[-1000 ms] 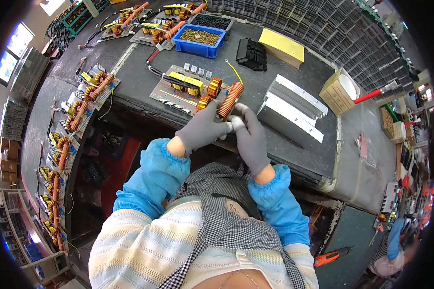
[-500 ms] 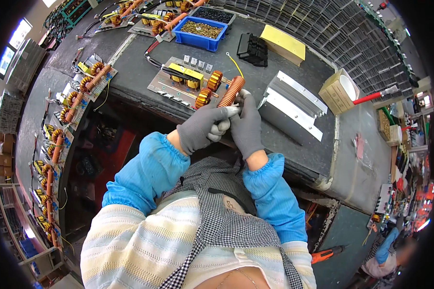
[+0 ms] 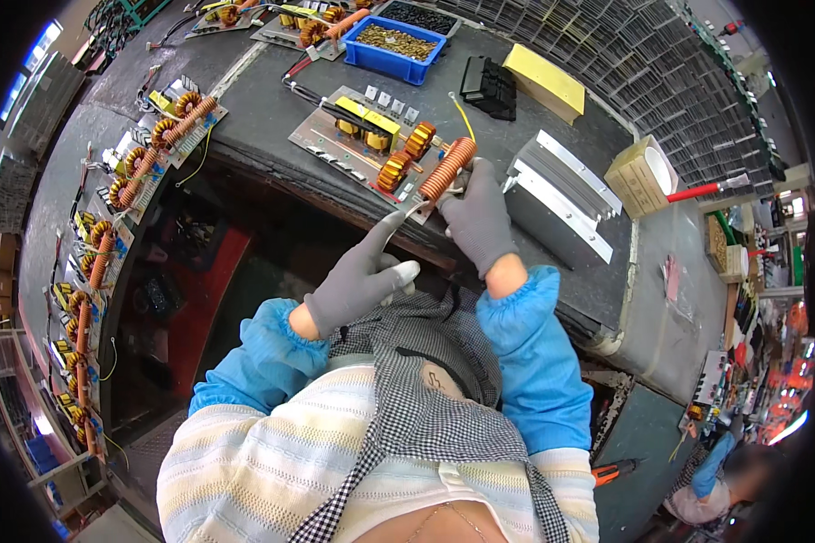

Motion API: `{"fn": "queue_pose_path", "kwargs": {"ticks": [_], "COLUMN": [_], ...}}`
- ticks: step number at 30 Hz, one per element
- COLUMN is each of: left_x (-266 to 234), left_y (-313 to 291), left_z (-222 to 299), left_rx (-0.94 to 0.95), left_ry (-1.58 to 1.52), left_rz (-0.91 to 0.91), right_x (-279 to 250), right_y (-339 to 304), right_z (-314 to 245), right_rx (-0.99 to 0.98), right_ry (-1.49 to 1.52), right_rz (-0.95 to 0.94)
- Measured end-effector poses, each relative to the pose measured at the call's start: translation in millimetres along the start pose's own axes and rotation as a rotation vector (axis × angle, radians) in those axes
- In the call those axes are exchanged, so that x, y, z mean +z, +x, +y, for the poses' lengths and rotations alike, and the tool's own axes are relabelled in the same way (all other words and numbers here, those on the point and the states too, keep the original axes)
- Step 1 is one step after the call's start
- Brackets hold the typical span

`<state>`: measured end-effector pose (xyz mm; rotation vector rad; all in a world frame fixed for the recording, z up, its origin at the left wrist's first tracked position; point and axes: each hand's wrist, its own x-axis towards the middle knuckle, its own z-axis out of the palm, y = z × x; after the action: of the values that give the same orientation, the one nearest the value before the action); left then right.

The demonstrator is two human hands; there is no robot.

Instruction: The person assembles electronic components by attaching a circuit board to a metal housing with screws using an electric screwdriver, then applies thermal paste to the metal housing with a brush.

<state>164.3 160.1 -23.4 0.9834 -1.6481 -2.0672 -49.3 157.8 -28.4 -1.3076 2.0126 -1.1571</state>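
On the bench ahead of me lies a circuit board (image 3: 321,149) with yellow transformers (image 3: 367,122), toroid coils (image 3: 406,158) and a long copper-wound coil (image 3: 448,169) at its right end. My right hand (image 3: 482,217), in a grey glove, is closed at the right side of that coil; some of its fingertips are hidden behind it. My left hand (image 3: 355,282), gloved too, is lower and to the left. Its index finger stretches toward the coil's near end, its thumb stands apart, and I see nothing held in it. A yellow wire (image 3: 464,116) rises from the coil's far end.
Right of my right hand sits a silver-and-black heatsink (image 3: 561,195). Beyond are a blue bin (image 3: 394,50) of small brass parts, black plastic parts (image 3: 489,88), a yellow block (image 3: 545,81) and a cardboard box (image 3: 641,176) with a red-handled brush (image 3: 708,190). Similar boards (image 3: 136,172) line the left.
My left hand has drawn back down and left from the coil's near end, and its fingers have spread. The right hand remains at the coil, slightly shifted. The whole view has shifted a little.
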Motion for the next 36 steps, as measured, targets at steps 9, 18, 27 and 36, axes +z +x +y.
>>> {"fn": "queue_pose_path", "kwargs": {"ticks": [9,18,27,36], "left_x": [-76,-143,-176,-184], "left_y": [-12,119,153,135], "left_z": [51,89,122,110], "left_rx": [0.186,0.764,0.202,0.037], "left_ry": [0.161,1.302,1.276,0.755], "left_rz": [-0.175,0.328,-0.177,-0.360], "right_x": [-21,-40,-46,-22], "right_y": [22,-5,-60,-36], "right_z": [-42,-53,-35,-111], "right_rx": [-0.208,-0.117,-0.434,-0.609], "right_ry": [-1.108,-1.072,-1.482,-0.648], "right_rz": [-0.126,-0.246,-0.315,-0.183]}}
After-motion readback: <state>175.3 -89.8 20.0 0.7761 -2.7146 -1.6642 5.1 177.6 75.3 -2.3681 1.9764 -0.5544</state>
